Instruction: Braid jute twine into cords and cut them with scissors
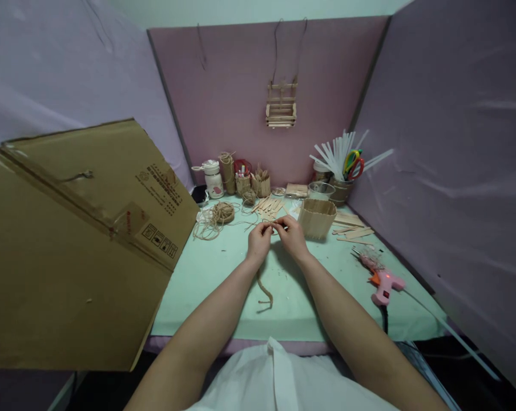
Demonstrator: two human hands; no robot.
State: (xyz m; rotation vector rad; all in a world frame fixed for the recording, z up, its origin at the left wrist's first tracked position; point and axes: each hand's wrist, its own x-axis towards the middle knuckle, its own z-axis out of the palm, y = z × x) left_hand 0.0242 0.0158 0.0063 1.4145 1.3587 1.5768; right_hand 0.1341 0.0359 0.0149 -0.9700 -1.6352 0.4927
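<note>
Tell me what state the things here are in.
Left hand: pinching the cord
Right hand: pinching the cord
Cord: lower end lying curved
Glue gun: lying down, red light lit
Twine ball: partly unwound
White bottle: upright, lidded
Stick box: upright
Loose sticks: spread out
Scissors: handles up
Wooden rack: hanging
Cardboard: taped

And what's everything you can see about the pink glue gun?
The glue gun looks like pink plastic, with an orange trigger, a glowing red light and a metal-looking nozzle. Clear, crinkly stuff covers its front. It lies on the green tablecloth, to the right, nozzle pointing away and leftward. A dark cord leaves its handle; a long pale stick runs out behind.
</note>
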